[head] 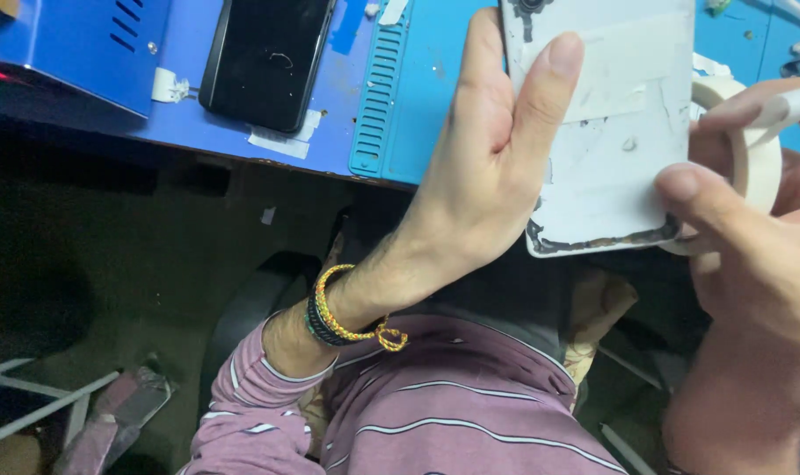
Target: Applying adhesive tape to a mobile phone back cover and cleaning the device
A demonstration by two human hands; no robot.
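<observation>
Head view looked straight down, and the left hand [488, 176] was wrapped around the white phone back panel [611, 132], thumb pressed flat across its face and the fingers hidden behind its left edge, so that grip was closed on the panel. The panel hung in the air just off the front edge of the blue desk [198, 123], above the lap and the striped maroon sleeve [418, 413]. It read as thin, stiff and light, with dark glue residue [593, 242] ragged along its bottom edge and scuffs over the face, and I judged it brittle enough to crack if bent, so the long side edges looked like the safe place to hold it, clear of the sticky rim. Right of the panel, the right hand [752, 255] came in close, thumb tip touching the lower right corner, with a roll of cream masking tape [765, 167] sitting against the fingers and a pale slim tool [796, 105] pinched above; that grip was curled shut around the tape roll, as far as the frame showed. Left of the panel, a black phone [268, 57] lay face up on the desk, bits of white tape [281, 141] stuck beside it, and a teal ribbed work mat [400, 88] lay between the two. Further left sat a blue metal box [75, 44]; what it held was not visible. A braided yellow bracelet [347, 312] ringed the left wrist below the panel.
</observation>
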